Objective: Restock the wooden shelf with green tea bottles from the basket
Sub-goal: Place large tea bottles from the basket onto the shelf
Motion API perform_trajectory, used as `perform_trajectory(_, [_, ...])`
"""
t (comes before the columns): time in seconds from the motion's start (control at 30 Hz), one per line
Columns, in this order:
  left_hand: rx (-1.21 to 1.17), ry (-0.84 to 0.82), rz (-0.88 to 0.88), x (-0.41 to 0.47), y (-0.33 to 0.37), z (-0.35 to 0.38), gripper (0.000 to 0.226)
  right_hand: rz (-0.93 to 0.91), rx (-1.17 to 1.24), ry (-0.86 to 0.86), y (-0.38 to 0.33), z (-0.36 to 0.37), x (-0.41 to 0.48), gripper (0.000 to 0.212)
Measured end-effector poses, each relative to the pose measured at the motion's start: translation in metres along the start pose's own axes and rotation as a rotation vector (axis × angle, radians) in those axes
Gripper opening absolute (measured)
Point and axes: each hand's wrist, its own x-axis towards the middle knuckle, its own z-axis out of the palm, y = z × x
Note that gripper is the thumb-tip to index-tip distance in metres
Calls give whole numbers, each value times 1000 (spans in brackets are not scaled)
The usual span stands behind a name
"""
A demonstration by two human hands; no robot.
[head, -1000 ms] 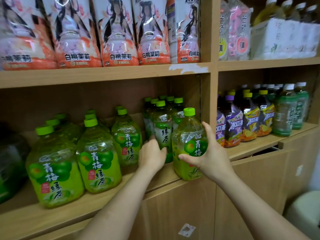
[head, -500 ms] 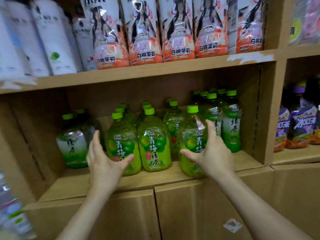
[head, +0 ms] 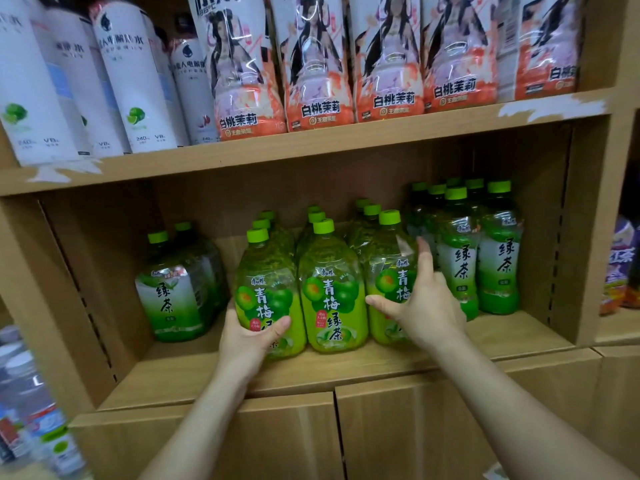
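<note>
Three rows of green plum tea bottles stand on the wooden shelf (head: 311, 372). My left hand (head: 246, 344) grips the base of the front left bottle (head: 266, 289), thumb across its label. My right hand (head: 426, 310) holds the front right bottle (head: 388, 271) from its right side, thumb spread over the front and index finger pointing up. The middle bottle (head: 332, 296) stands between them, touching both. No basket is in view.
Slim green tea bottles (head: 498, 258) fill the shelf's right end and a wider green tea bottle (head: 173, 296) stands at the left. Peach jasmine bottles (head: 318, 64) and white bottles (head: 131, 81) line the shelf above. Cabinet doors (head: 287, 441) are below, blurred bottles (head: 31, 410) at lower left.
My view has swung left. My left hand moved from the slim bottles to the left plum tea bottle and took hold of it. My right hand stayed on the right bottle.
</note>
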Motion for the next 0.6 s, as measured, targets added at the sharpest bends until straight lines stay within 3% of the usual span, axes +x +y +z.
perform_trajectory(0.37, [45,41,75,9,-14,1,92,-56,-54,35,-2,9,-2,126])
perform_trajectory(0.6, [172,89,261,-2,-4,0,109,-81,-81,64,-12,22,-19,131])
